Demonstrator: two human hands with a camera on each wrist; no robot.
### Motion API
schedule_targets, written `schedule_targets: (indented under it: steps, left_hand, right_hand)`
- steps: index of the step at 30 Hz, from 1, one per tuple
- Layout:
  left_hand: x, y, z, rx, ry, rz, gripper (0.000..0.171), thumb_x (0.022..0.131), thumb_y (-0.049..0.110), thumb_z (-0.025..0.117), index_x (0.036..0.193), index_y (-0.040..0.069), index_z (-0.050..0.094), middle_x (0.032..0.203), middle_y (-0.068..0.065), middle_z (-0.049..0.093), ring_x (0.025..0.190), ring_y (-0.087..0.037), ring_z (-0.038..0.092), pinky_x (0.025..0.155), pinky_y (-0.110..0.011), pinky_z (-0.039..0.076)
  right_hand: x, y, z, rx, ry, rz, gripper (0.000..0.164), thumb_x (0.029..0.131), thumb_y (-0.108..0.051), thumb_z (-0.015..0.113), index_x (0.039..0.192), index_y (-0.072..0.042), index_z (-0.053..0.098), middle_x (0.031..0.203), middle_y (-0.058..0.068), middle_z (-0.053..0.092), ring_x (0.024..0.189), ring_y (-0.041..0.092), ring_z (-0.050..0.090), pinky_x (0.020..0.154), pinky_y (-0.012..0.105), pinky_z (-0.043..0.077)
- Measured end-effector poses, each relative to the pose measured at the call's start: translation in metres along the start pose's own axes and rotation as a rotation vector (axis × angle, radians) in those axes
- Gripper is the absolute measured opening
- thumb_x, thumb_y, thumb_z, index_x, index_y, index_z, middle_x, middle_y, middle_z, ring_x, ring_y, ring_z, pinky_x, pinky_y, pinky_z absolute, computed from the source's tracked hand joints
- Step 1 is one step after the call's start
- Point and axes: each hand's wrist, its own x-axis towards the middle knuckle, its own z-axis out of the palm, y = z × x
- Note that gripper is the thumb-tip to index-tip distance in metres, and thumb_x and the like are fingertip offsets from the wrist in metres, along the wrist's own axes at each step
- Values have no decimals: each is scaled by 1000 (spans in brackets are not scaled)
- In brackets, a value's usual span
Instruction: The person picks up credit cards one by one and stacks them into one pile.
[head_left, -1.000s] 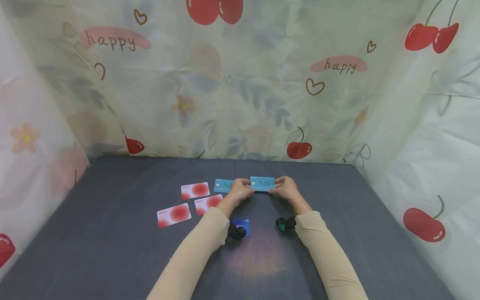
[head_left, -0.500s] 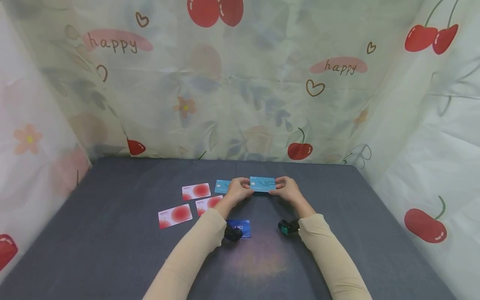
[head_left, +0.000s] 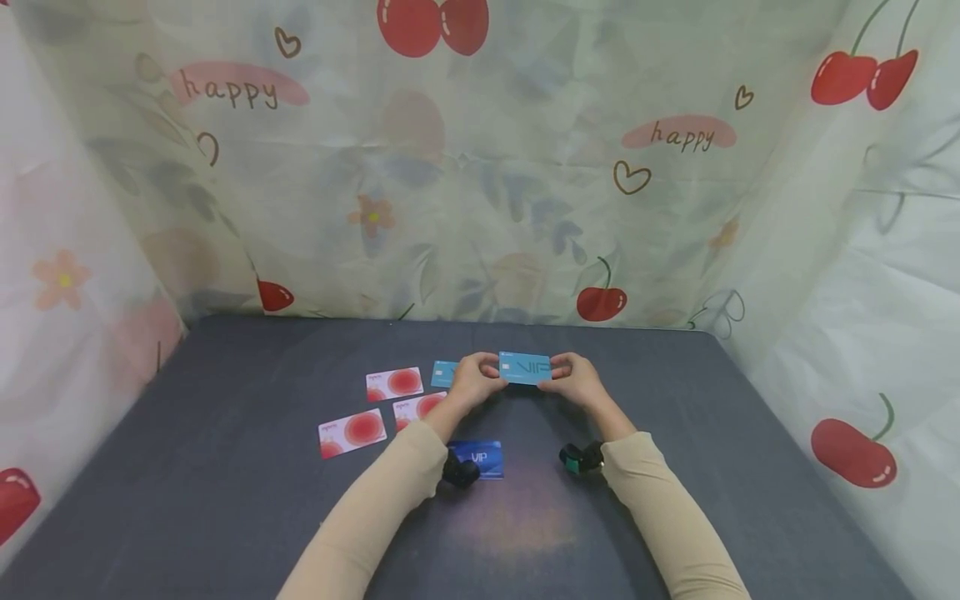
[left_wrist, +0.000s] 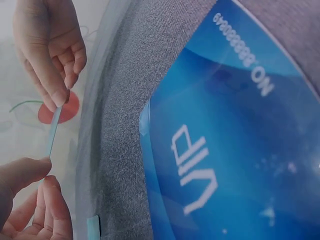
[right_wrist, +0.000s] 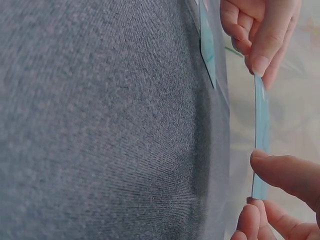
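A light-blue VIP card (head_left: 525,367) is held up above the far part of the table, level between both hands. My left hand (head_left: 474,382) pinches its left end between thumb and fingers. At the opposite end my right hand (head_left: 576,379) pinches it the same way. Seen from the right wrist, the card (right_wrist: 261,120) shows nearly edge-on, raised off the cloth. A second light-blue card (head_left: 442,373) lies on the table, partly hidden behind the left hand. Below the left wrist lies a dark-blue VIP card (head_left: 483,458), large in the left wrist view, its left part covered by the wrist camera.
Three pink-and-red cards lie to the left: a back one (head_left: 394,383), a front one (head_left: 352,432), and one (head_left: 416,407) partly covered by the left forearm. The dark grey table (head_left: 225,500) ends at a printed curtain (head_left: 457,200) behind and at both sides.
Both hands keep hold of the light-blue card in nearly the same spot. The forearms have spread slightly apart, and more of the dark-blue card shows. The whole view has shifted a little.
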Motion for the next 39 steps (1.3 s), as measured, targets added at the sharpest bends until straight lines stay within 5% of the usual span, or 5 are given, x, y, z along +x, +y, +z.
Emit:
schedule_targets:
  steps: [15, 39]
  left_hand:
    - [-5, -3, -5, 31, -12, 47, 48, 79, 6, 71, 124, 2, 56, 91, -14, 65, 78, -19, 58, 66, -24, 48]
    - [-15, -9, -19, 34, -59, 62, 50, 79, 7, 70, 126, 3, 53, 91, -16, 65, 61, -10, 51, 53, -20, 41]
  right_hand:
    - [-5, -2, -1, -14, -3, -47, 53, 79, -15, 73, 124, 0, 49, 106, 20, 61, 89, 24, 59, 74, 29, 49]
    - [-17, -9, 3, -31, -34, -88, 54, 78, -16, 74, 124, -3, 49, 100, 17, 61, 80, 19, 59, 69, 27, 47]
